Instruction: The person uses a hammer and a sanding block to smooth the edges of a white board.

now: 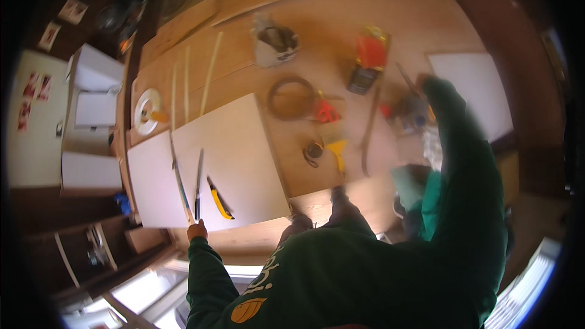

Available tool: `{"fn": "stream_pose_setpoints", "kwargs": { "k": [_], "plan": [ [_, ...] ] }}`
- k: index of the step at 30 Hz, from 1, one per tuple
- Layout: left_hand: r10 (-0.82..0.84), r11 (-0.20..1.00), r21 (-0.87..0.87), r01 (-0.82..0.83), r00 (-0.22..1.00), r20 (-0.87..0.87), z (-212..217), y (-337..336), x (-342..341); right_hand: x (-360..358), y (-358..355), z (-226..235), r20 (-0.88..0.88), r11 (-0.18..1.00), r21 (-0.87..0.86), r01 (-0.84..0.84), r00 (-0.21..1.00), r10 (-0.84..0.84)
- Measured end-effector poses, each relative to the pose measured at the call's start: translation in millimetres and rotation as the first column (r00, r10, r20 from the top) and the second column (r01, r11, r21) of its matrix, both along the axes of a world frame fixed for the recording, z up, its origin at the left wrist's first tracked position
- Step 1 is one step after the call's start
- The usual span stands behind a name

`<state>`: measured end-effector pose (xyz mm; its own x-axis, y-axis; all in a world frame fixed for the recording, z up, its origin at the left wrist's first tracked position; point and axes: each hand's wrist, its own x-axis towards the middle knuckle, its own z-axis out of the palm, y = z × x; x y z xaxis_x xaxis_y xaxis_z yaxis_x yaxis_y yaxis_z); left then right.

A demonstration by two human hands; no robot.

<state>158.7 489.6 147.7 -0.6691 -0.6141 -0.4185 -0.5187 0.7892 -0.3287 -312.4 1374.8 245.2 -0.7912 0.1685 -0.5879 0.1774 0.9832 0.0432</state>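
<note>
Work surface (pixel 329 15), broad, light-brown wood; dark brown expanse (pixel 487 0) at upper right, wall or floor indistinguishable. At left, cream panel (pixel 36 158) bearing red-marked sheets (pixel 24 116), white box-like units (pixel 91 170), and dark open shelving (pixel 70 259). Bright light at lower edge, beside white slatted fixture (pixel 531 283), lower right.

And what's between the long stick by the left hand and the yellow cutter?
In the head view, a thin dark tool on the white board.
</note>
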Motion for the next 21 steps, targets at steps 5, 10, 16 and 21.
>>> {"fn": "stream_pose_setpoints", "kwargs": {
  "k": [5,10,16,21],
  "plan": [
    [-0.294,0.955,0.196,0.223,0.811,0.505,24.6,63.0,145.5,-29.4,26.5,-58.1,0.141,0.997,0.06,-0.044,0.989,0.035],
    [0.341,0.732,0.451,-0.511,0.847,0.408,45.6,181.7,258.6,-46.8,45.4,-97.5,0.227,0.992,0.055,-0.116,0.969,0.1],
    [0.544,0.491,0.495,-0.717,0.696,0.469,26.5,264.6,305.9,-72.3,63.2,-136.1,0.3,0.971,-0.019,-0.24,0.925,0.234],
    [0.678,0.382,0.592,-0.71,0.65,0.342,36.9,261.0,251.9,-79.3,105.9,-179.9,0.378,0.94,-0.111,-0.323,0.861,0.341]
  ]
}}
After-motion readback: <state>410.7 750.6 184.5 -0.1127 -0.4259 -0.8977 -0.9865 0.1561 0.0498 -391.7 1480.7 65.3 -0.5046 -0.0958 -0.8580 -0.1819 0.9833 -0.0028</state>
